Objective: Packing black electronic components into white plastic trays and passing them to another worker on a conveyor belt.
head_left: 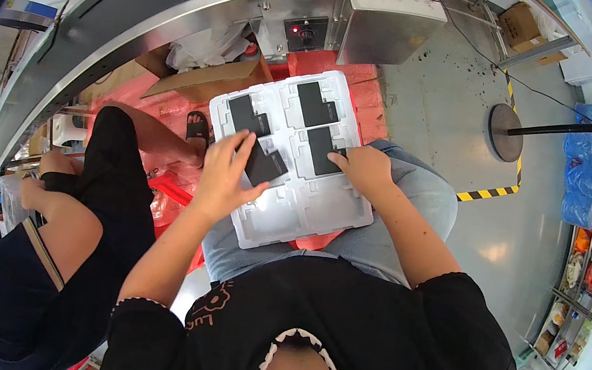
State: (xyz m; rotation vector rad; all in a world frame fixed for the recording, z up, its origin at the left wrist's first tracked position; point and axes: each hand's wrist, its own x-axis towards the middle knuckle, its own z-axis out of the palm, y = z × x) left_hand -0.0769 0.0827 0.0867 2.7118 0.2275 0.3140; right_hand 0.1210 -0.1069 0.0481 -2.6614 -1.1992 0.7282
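Note:
A white moulded plastic tray [267,228] with shaped pockets lies across my lap. Several flat black rectangular pieces with a stepped edge sit in its pockets; their exact kind cannot be told. My left hand [221,178] is over the left side of the tray, thumb and fingers spread, its fingertips at the near-left black piece [260,168]. At the tray's right edge, my right hand [364,170] has thumb and finger closed at the side of the near-right black piece [321,151]. Farther off lie the far-left black piece [244,112] and the far-right black piece [315,106].
A conveyor-like bench [207,10] with a metal edge curves across the far side. Beneath it is an open cardboard box [208,80] beside red plastic sheeting [369,93]. Another person [91,217] sits close at my left. A standing fan [506,133] is at the right.

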